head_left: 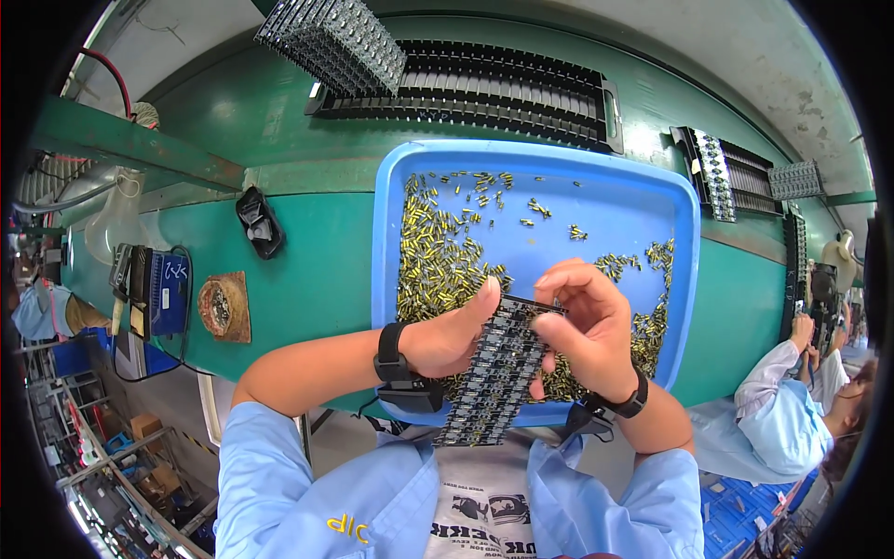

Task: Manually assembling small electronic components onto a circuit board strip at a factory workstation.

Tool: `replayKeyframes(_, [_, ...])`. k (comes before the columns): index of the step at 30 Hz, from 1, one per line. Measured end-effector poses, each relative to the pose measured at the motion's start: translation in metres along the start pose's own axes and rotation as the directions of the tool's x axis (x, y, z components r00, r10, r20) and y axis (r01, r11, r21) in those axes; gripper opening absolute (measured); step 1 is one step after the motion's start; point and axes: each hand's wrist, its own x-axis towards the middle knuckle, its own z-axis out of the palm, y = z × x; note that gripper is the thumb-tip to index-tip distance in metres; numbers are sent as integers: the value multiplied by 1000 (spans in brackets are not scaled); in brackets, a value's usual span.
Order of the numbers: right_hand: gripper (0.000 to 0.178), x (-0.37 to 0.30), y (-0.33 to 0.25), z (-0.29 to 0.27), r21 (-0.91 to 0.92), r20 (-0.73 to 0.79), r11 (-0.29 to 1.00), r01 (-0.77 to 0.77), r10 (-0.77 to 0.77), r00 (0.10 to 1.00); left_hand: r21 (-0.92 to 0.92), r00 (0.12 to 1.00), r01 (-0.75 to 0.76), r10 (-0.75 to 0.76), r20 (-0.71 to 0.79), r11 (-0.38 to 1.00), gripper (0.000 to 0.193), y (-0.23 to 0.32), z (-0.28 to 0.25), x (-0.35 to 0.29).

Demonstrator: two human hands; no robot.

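My left hand grips a dark circuit board panel along its left edge, thumb pointing up. The panel is tilted, its lower end near my shirt, and carries rows of small parts. At the panel's upper right edge, my right hand is curled, thumb and fingertips close together. Anything pinched there is too small to make out. Both hands are over a blue plastic tray. Many small yellow-and-black cylindrical components, which look like capacitors, are heaped on its left side, with more along the right and under my hands.
Beyond the tray lies a long black rack with a stack of board panels at its left end. Another rack sits far right. On the left are a black holder, a round dish and a blue box. Co-workers sit at right.
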Motion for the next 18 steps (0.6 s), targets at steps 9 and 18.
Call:
replayKeyframes(9, [14, 15, -12, -31, -541, 71, 841, -15, 64, 995, -206, 990, -73, 96, 102, 976, 113, 5, -1, 2])
replayKeyframes(18, [26, 15, 19, -24, -782, 504, 460, 420, 71, 861, -189, 981, -153, 172, 90, 970, 126, 6, -4, 5])
